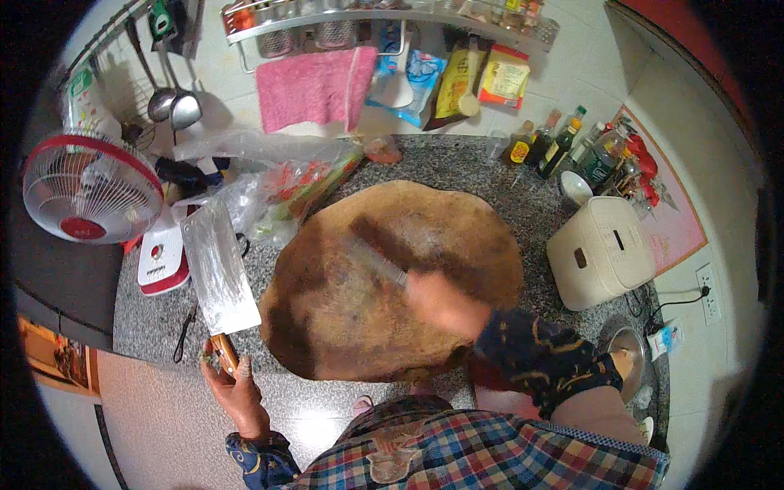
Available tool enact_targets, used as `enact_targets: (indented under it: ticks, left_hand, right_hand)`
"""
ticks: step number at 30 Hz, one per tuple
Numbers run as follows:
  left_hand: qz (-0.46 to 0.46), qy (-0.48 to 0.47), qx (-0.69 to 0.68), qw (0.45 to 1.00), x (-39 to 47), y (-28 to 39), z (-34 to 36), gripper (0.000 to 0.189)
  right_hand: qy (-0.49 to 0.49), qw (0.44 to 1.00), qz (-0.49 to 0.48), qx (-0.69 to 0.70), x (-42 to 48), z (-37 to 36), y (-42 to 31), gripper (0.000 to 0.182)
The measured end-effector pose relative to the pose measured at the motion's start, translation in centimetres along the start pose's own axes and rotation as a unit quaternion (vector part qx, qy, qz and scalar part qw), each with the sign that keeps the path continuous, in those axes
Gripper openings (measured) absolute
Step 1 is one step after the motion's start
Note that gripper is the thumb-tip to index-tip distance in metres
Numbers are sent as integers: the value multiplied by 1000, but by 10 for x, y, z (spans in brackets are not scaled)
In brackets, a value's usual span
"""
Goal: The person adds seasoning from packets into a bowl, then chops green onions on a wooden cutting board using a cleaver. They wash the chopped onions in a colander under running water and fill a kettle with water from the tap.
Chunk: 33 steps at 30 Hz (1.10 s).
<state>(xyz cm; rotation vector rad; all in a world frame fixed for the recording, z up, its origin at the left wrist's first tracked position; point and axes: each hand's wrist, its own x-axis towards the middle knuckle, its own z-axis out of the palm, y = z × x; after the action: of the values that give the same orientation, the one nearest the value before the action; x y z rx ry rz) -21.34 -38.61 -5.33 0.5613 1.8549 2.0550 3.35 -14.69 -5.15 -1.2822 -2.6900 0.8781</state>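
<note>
My left hand (239, 392) is at the counter's front edge, with the wooden handle of a broad cleaver (223, 275) between thumb and fingers. Small green leafy bits (211, 356) cling by the fingertips. The cleaver's wet, streaked blade points away from me, left of a large round wooden chopping board (343, 312). Over the board, my right hand (444, 306) is blurred by motion. It grips a narrow metal tool (383, 263), probably a knife, pointing to the upper left. Blur hides the tool's tip, and a dark shadow falls beside it.
Plastic bags of vegetables (288, 190) lie behind the board. A fan (92, 190) and a white-and-red appliance (162, 260) stand left. Rightward are sauce bottles (557, 147), a small bowl (576, 188), a cream rice cooker (600, 254) and a metal basin (637, 367). A pink towel (315, 92) hangs behind.
</note>
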Motion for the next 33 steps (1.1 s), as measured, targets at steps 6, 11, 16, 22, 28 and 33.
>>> enact_targets:
  ticks: [6,11,16,22,28,33]
  left_hand:
    - [-2,44,29,999,-6,-19,-38,59]
    - [-16,81,21,996,-3,-18,-58,57]
    - [-26,105,57,993,-3,7,-65,57]
    - [-29,111,43,992,-13,11,-78,56]
    - [-23,112,31,993,-5,0,-89,54]
    - [-25,84,-8,996,-9,11,-91,61]
  right_hand:
    - [74,990,21,-122,17,5,13,20]
    - [-114,984,-138,-24,-46,61,-82,14]
    - [-69,991,-98,-53,-19,38,-73,18]
    - [62,991,50,-110,-2,48,-45,19]
    - [-97,973,-202,-48,-63,92,-108,10]
    - [43,996,-4,-73,-11,27,-51,14]
